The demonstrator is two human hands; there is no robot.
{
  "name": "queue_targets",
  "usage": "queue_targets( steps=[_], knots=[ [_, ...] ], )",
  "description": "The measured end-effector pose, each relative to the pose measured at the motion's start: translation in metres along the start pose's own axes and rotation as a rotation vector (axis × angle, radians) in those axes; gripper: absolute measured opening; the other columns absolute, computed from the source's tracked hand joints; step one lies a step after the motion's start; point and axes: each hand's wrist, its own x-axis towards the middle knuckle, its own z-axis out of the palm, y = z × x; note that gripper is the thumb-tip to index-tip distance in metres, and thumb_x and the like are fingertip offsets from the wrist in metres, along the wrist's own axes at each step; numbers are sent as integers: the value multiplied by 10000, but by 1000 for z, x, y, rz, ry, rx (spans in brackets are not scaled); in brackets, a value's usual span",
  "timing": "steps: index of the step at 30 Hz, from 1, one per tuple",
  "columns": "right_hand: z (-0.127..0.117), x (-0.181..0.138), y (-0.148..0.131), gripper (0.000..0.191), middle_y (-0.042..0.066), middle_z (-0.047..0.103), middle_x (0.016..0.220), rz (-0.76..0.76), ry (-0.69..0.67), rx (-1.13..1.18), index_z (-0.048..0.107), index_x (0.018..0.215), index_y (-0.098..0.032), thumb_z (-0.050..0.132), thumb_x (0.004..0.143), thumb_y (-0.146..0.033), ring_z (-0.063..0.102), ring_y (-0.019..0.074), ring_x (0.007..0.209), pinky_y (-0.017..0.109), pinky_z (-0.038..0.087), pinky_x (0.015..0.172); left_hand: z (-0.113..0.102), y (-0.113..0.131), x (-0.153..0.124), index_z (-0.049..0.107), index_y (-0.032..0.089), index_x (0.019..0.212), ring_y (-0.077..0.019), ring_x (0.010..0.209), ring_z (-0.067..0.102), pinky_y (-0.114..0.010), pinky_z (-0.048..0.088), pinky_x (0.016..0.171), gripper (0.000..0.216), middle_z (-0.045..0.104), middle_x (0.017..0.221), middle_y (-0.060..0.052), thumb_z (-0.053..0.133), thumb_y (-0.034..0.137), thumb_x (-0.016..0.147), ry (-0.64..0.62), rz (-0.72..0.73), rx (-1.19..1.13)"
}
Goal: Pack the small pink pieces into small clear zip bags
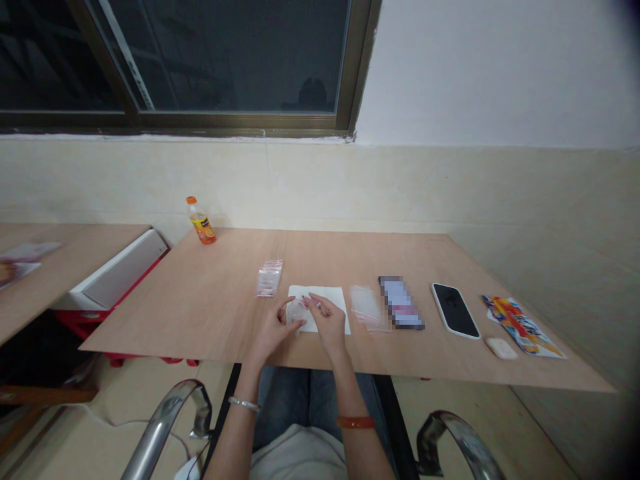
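Left hand (271,331): its fingers (293,322) curl closed around the near side of a clear plastic wad (297,311), holding it against a paper sheet (300,293).

Right hand (327,322): its fingers (314,304) bend toward the wad from the far side, with the tips touching or just beside it. I cannot tell whether they grip it.

Clear plastic wad: it sits between both hands on the left part of the sheet, crumpled or gathered, and partly hidden by the fingers.

Paper sheet: it lies flat on the desk (175,300), in front of the person and under both hands.

Other plastic: a zip bag (269,278) with red marks lies flat left of the sheet. A clear bag (365,304) lies flat to its right.

Along the right: a blurred card (401,303), a black phone (455,311), a pale pad (501,348) and a colourful packet (523,327).

Far corner: an orange-capped bottle (201,221) stands by the wall.
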Motion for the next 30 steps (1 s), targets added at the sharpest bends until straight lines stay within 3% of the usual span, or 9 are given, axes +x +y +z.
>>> queue_targets(
  steps=[7,13,20,30],
  knots=[
    [0,0,39,297,66,708,924,68,-3,-378,688,933,-213,473,827,-390,647,206,827,266,472,671,2,-9,2,541,124,1146,-80,530,336,-197,260,489,540,347,592,77,674,295,651,-9,7,11],
    [4,-7,34,286,85,707,915,151,-78,-643,674,998,-228,477,839,-361,656,225,807,271,457,647,1,-7,1,548,127,1139,-77,528,327,-195,257,495,532,337,582,82,675,295,650,0,6,-10],
    [10,-11,31,309,102,708,901,198,-65,-727,672,1020,-235,429,871,-353,662,222,766,271,449,627,3,-3,-1,542,120,1149,-79,518,325,-200,258,491,537,322,574,88,667,280,652,-10,-15,-16],
    [12,-11,30,321,96,705,924,150,-66,-728,655,1066,-237,435,871,-366,660,213,766,267,452,627,1,-4,1,560,127,1117,-88,546,353,-209,280,517,508,378,610,72,672,275,644,23,40,41]
  ],
)
